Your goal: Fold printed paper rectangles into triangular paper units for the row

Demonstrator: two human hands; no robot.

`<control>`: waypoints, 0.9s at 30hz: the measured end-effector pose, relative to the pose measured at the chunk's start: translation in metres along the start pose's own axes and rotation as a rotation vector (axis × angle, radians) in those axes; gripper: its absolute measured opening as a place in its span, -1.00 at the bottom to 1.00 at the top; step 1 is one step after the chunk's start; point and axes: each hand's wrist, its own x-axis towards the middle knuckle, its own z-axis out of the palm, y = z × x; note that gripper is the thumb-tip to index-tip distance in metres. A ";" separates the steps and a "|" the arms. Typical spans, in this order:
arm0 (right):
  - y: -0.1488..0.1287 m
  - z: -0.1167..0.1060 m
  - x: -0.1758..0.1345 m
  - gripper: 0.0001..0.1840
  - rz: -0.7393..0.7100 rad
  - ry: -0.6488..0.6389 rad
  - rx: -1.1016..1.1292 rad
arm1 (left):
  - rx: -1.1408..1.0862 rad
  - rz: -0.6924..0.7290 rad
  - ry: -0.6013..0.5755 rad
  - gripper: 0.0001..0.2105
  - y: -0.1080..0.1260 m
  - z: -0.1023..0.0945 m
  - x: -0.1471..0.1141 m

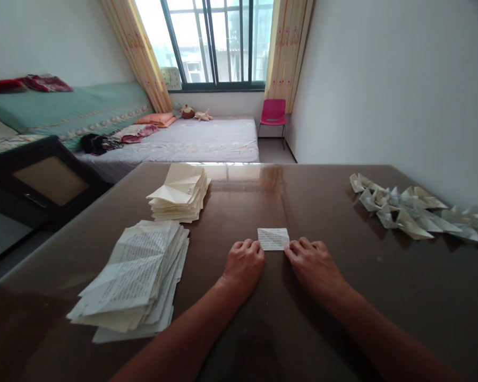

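Note:
A small folded piece of printed paper lies on the brown table in front of me. My left hand is at its lower left corner, with the fingers curled and pressed together on the edge. At the lower right corner my right hand grips the paper the same way, fingers bent and closed. Both thumbs are mostly hidden. To the left of my left forearm rests a stack of creased printed sheets. Behind it sits a second stack of cream-coloured sheets.
Several folded paper shapes stand in a cluster at the table's right side, near the white wall. The glossy tabletop reaches toward a bed. A pink chair stands beyond, and a dark cabinet is at the left.

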 end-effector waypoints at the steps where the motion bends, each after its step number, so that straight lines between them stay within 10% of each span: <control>1: -0.001 0.000 0.001 -0.73 -0.029 0.011 0.021 | 0.000 -0.010 -0.003 -0.82 0.000 -0.001 0.000; 14: 0.008 0.008 0.006 -0.81 0.083 0.018 0.060 | -0.097 -0.158 0.093 -0.76 -0.007 0.003 0.005; 27: 0.025 0.024 0.013 -0.82 0.058 0.105 0.316 | -0.701 -0.244 0.228 -0.53 -0.011 0.027 0.018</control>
